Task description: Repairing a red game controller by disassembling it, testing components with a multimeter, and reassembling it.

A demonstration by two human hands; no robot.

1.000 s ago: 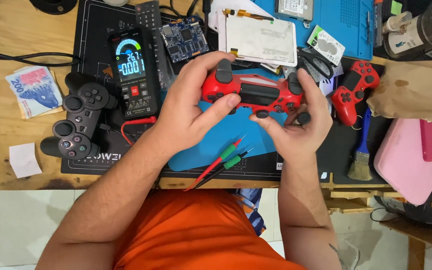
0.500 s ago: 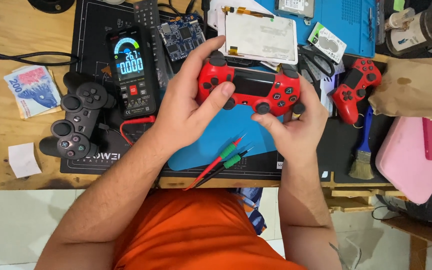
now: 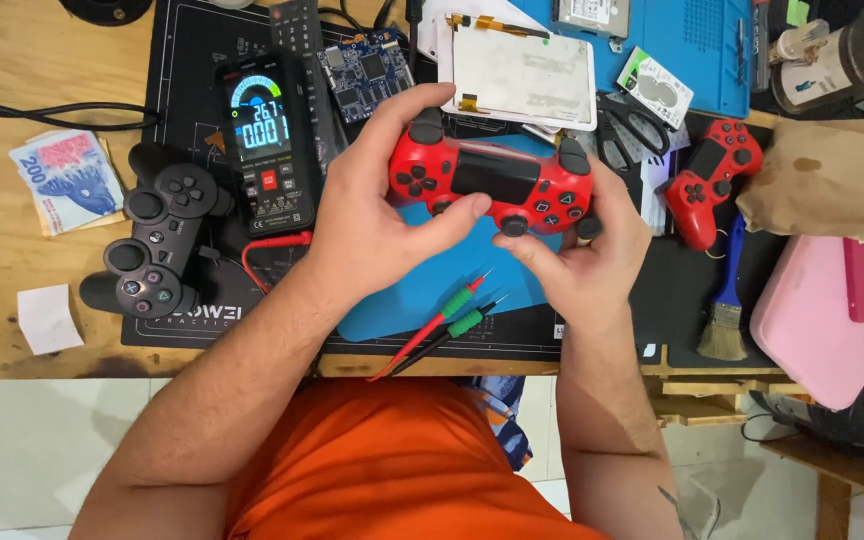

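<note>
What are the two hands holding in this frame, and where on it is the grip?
A red game controller, held above the desk by both ends: left hand around its left grip, thumb on the front; right hand on the right grip, thumb at a stick.

Both hands have turned the red controller (image 3: 492,182) face up and lifted it farther from the body.

The bench is densely occupied: a black game controller (image 3: 157,240) and a lit multimeter (image 3: 270,145) stand just left of the left hand (image 3: 372,215), and a second red controller (image 3: 709,180), scissors (image 3: 624,135) and a brush (image 3: 727,300) crowd the right hand (image 3: 577,260). Two test probes (image 3: 447,325) lie across the blue mat (image 3: 422,295) below the hands. Open room remains on the wooden tabletop (image 3: 12,260) at far left, between a banknote (image 3: 57,180) and a white paper scrap (image 3: 47,318).
</note>
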